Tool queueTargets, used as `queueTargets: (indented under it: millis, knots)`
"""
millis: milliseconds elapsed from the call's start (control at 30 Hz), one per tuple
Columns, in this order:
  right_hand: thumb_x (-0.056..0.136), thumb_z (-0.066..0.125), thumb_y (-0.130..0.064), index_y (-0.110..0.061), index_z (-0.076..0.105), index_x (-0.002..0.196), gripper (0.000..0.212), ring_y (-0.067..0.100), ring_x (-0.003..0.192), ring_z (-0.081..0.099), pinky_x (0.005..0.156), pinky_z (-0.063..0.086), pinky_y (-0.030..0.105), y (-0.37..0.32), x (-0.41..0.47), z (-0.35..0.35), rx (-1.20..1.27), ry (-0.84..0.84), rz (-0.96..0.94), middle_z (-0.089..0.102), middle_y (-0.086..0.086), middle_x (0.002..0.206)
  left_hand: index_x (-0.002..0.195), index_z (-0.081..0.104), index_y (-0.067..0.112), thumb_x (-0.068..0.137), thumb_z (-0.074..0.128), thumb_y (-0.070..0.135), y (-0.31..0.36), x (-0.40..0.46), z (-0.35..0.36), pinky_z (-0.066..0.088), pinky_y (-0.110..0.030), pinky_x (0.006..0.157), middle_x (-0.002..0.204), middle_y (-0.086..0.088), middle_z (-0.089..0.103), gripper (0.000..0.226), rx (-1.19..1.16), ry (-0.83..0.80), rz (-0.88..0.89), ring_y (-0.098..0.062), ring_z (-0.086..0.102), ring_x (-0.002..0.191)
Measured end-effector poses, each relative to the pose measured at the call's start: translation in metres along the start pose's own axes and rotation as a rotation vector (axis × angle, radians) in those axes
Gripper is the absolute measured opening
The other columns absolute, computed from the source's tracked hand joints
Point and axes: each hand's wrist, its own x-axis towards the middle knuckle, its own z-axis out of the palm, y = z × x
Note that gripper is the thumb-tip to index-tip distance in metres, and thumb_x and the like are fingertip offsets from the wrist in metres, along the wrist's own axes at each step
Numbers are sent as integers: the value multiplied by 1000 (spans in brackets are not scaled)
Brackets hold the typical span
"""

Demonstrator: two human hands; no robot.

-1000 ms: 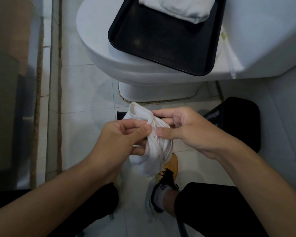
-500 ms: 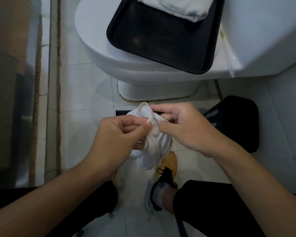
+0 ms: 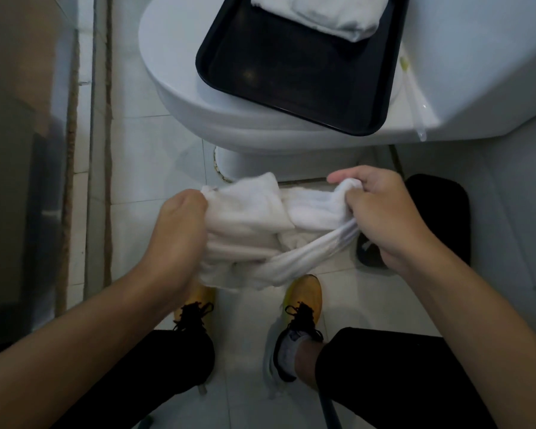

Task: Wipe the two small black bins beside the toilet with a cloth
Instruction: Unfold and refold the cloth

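Observation:
A white cloth [image 3: 270,230] is stretched between my two hands above the floor in front of the toilet. My left hand [image 3: 177,239] grips its left end, and my right hand [image 3: 381,218] grips its right end. One small black bin [image 3: 440,218] stands on the floor to the right, just behind my right hand, which partly hides it. A second bin was partly in view behind the cloth earlier; the cloth hides that spot now.
A white toilet [image 3: 198,97] stands ahead with a black tray [image 3: 279,85] on its lid, holding a folded white towel [image 3: 319,17]. A glass panel [image 3: 25,150] borders the left. My feet in yellow shoes [image 3: 304,301] rest on the white tiled floor.
My hands have pulled apart, spreading the bunched cloth out sideways. The left hand went left and down, the right hand went right.

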Motion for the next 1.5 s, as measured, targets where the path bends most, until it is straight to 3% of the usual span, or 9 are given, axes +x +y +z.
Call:
queueTargets:
  millis: [300,667,833,933,1033,1133,1267,1400,1500]
  knots:
    - [79,36,6,-18,74,78,45,39,89,66,78,59,52,7,7,-34,46,254,232,69,18,89,107,58,16,94,56,39,10,16,-30,51,-42,78,99,-4,61,26,194,55,65,-25,58,92]
    - [85,33,7,-25,59,97,43,23,71,51,58,41,35,15,0,-39,-216,64,-40,57,10,96,123,48,13,99,49,36,9,28,-40,49,-37,81,111,-3,54,33,93,85,110,-21,53,107]
    - [74,49,-13,-20,77,88,33,34,96,58,78,47,48,9,3,-49,49,-127,82,67,23,109,130,49,38,96,57,34,25,37,-52,49,-48,93,135,-3,48,35,131,62,78,-27,51,116]
    - [62,89,-21,-22,79,100,39,28,112,65,105,47,52,6,1,-62,52,-337,64,73,8,112,107,68,28,92,57,40,35,37,-62,50,-46,90,123,-4,56,22,196,-91,88,-30,52,111]
    - [49,97,-22,-26,74,110,65,21,105,68,96,56,46,5,-3,-66,-158,-442,23,71,2,116,96,75,24,50,78,64,46,37,-77,51,-39,82,106,2,66,61,274,-419,6,-26,58,103]
    - [70,88,-15,-32,72,107,44,11,99,62,76,50,14,6,1,-62,-426,-232,-131,63,-6,120,98,75,35,23,90,62,45,40,-80,52,-35,82,103,11,68,82,606,-654,35,-20,60,101]
    - [89,72,-25,-33,70,86,9,8,88,57,70,39,18,15,10,-65,-540,-65,-276,59,-9,93,102,65,36,72,80,24,25,42,-62,48,-29,75,105,7,64,36,850,-494,326,-15,60,95]
    - [91,67,-33,-29,69,83,10,14,128,47,104,38,36,22,18,-72,-631,-64,-343,57,-4,129,98,71,16,81,68,34,16,49,-64,50,-41,82,104,-8,63,25,981,-241,557,-24,56,98]
    - [95,65,-31,-22,71,81,18,6,85,63,79,47,33,19,12,-77,-397,-152,-254,72,-4,90,100,69,12,79,61,42,24,44,-64,47,-49,96,129,-10,57,38,994,-311,594,-28,50,120]
